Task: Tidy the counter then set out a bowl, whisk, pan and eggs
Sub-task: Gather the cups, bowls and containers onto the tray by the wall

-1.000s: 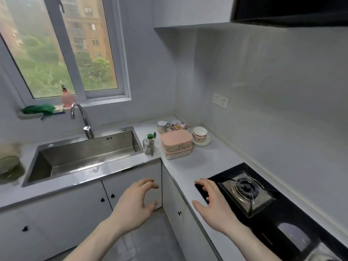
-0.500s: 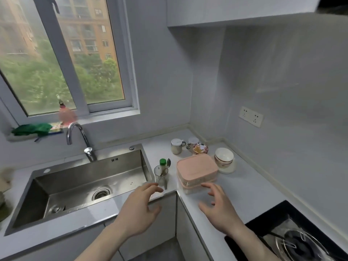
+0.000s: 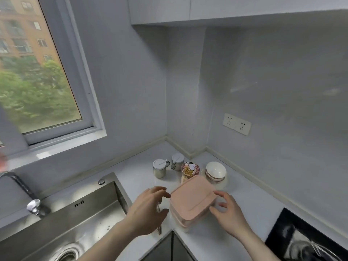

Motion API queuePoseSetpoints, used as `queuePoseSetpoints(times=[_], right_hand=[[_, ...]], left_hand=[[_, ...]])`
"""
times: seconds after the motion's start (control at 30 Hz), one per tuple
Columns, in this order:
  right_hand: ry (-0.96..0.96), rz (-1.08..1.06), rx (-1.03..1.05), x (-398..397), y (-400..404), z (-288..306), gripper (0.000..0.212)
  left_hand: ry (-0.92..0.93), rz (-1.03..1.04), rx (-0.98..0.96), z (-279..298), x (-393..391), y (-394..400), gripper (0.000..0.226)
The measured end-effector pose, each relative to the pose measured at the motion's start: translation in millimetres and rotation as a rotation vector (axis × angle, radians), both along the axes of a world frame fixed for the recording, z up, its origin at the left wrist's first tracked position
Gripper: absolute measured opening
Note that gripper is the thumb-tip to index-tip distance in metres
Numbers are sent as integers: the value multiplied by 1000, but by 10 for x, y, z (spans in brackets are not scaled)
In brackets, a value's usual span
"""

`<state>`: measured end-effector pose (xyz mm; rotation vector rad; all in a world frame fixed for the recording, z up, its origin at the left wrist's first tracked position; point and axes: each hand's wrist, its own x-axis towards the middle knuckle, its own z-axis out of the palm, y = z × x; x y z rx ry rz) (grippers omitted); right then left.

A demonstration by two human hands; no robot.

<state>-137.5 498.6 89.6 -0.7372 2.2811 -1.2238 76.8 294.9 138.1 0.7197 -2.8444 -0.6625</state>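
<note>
A stack of pink lidded boxes [image 3: 192,201] sits on the white counter [image 3: 233,187] at its inner corner. My left hand [image 3: 148,210] hovers just left of the stack, fingers spread and loosely curved, covering a glass with utensils. My right hand [image 3: 228,211] is at the stack's right side, fingers spread, fingertips near or touching the lid's edge. Neither hand grips anything. Behind the stack a white bowl [image 3: 215,171] stands on a saucer.
Two small lidded jars [image 3: 160,167] and a cartoon-printed cup [image 3: 190,169] stand at the back corner. A steel sink [image 3: 62,223] with a faucet [image 3: 22,187] lies left. The black gas hob [image 3: 305,240] is at the lower right. A wall socket [image 3: 236,123] sits above the counter.
The view has moved closer toward the counter corner. Both hands have reached forward from the cabinet front to either side of the pink boxes.
</note>
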Motion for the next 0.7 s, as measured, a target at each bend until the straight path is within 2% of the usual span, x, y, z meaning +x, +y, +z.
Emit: queuePoseSetpoints(times=[0.17,0.4,0.5,0.7], right_hand=[[-69,-192,-2,-237,-229,-91,44],[-201,-324,70,-914,-629,-280,64],[-238,-356,140,-1278,-872,-387,67],[-282,-426,358,-1971,-1322,-767,61]], left_hand=[[-67,-119,-28,-19,-469,-403,40],[-62,-176,-33,-113,-1064,-823,42],[-50,-170,-35,-156,-1229,-955,42],[-35,-101,-31,-282,-1407,-1144,41]])
